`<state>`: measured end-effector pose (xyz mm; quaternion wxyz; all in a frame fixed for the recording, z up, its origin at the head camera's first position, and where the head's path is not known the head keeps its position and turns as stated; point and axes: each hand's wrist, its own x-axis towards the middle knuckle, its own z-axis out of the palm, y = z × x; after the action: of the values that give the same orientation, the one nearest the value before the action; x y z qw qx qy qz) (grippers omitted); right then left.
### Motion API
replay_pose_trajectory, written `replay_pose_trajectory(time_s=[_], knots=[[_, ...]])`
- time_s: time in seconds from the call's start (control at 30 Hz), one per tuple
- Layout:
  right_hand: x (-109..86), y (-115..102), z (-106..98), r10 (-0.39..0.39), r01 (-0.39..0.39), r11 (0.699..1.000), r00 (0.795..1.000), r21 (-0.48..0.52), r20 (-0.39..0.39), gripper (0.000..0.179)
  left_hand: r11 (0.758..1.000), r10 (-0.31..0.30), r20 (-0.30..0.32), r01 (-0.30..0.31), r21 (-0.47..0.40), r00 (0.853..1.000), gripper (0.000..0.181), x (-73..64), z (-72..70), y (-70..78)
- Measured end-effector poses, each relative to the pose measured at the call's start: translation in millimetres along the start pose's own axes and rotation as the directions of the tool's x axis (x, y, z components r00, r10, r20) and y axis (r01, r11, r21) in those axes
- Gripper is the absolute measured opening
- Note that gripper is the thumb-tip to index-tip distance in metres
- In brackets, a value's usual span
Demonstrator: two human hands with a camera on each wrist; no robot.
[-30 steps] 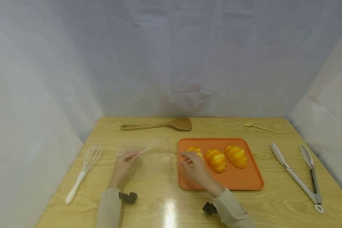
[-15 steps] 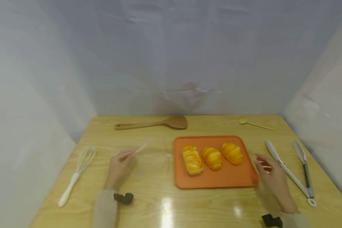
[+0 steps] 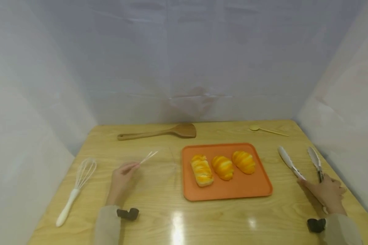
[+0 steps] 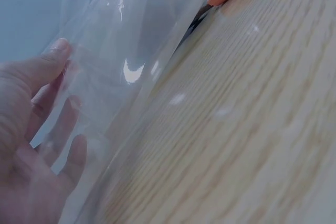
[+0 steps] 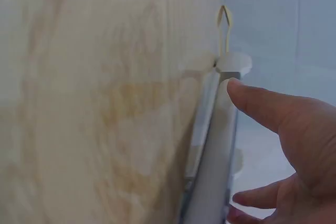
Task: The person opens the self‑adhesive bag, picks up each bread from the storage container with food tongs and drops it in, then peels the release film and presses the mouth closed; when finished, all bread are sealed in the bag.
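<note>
A clear plastic bag (image 3: 159,170), faint in the head view, hangs from my left hand (image 3: 122,177), which pinches its edge. In the left wrist view the bag (image 4: 126,40) shows creases and glare, with the thumb pressed on its edge. At the right, my right hand (image 3: 326,192) spans the metal tongs (image 3: 286,158), its thumb on one arm and its fingers round the other side. The tongs lie spread on the table. The right wrist view shows the thumb (image 5: 262,106) touching one arm of the tongs (image 5: 212,156); some fingers are partly hidden.
An orange tray (image 3: 233,192) between the hands bears a bread loaf (image 3: 202,172) and two croissant-like rolls (image 3: 223,167). A white whisk (image 3: 75,194) lies at left, a wooden spatula (image 3: 171,132) and a gold spoon (image 3: 268,130) along the back. White sheeting encloses the table.
My right hand has left the bag, passed rightward over the tray and reached the tongs. The left hand still pinches the bag. The view has shifted slightly.
</note>
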<state>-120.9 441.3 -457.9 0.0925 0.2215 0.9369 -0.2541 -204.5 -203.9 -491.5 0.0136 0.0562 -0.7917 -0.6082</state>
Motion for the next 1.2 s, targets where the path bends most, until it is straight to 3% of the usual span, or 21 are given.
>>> replay_pose_trajectory(time_s=[0.1, 0.3, 0.5, 0.63, 0.73, 0.87, 0.93, 1.0, 1.1, 1.2], knots=[[5.0, 1, 1, 0.043, -0.043, 0.999, 0.998, 0.006, 0.042, 0.122, 1.000, 0.007, -0.002, -0.007, -0.006, 1.000, 0.044, 1.4, -0.9, -2.1], [10.6, 0, 3, 0.116, -0.116, 0.993, 0.993, -0.016, -0.009, 0.124, 0.998, 0.016, 0.001, -0.016, -0.063, 1.000, 0.037, 4.4, 1.2, -6.4], [15.9, 2, 5, 0.107, -0.108, 0.994, 0.993, -0.015, -0.042, 0.120, 0.999, 0.030, 0.006, -0.030, -0.045, 1.000, 0.036, 3.4, 1.6, -5.5], [13.3, 4, 5, 0.103, -0.101, 0.992, 0.994, 0.076, -0.021, 0.120, 0.999, 0.049, 0.014, -0.049, -0.022, 0.999, 0.034, 3.7, 0.4, -6.8], [4.7, 1, 4, 0.040, -0.035, 0.992, 0.998, 0.121, -0.044, 0.113, 0.998, 0.069, 0.011, -0.069, 0.005, 0.998, 0.031, 4.7, 0.2, -8.0], [-11.8, -10, 7, -0.113, 0.131, 0.982, 0.985, 0.135, -0.133, 0.075, 0.994, 0.099, -0.005, -0.098, 0.045, 0.995, 0.029, 5.0, -0.2, -8.4], [-20.5, -18, 10, -0.179, 0.200, 0.970, 0.973, 0.140, -0.148, 0.064, 0.993, 0.106, -0.012, -0.105, 0.055, 0.994, 0.029, 4.5, -0.8, -8.0], [-28.6, -28, 11, -0.215, 0.230, 0.962, 0.971, 0.149, -0.108, 0.068, 0.992, 0.113, -0.017, -0.112, 0.056, 0.993, 0.030, 4.2, -1.4, -8.3], [-40.6, -39, 14, -0.243, 0.247, 0.959, 0.969, 0.138, -0.047, 0.093, 0.993, 0.112, -0.016, -0.111, 0.048, 0.994, 0.032, 5.0, -1.8, -9.6], [-50.8, -46, 21, -0.234, 0.234, 0.961, 0.972, 0.145, -0.020, 0.102, 0.993, 0.110, -0.014, -0.109, 0.049, 0.994, 0.032, 6.7, -1.2, -11.6]])
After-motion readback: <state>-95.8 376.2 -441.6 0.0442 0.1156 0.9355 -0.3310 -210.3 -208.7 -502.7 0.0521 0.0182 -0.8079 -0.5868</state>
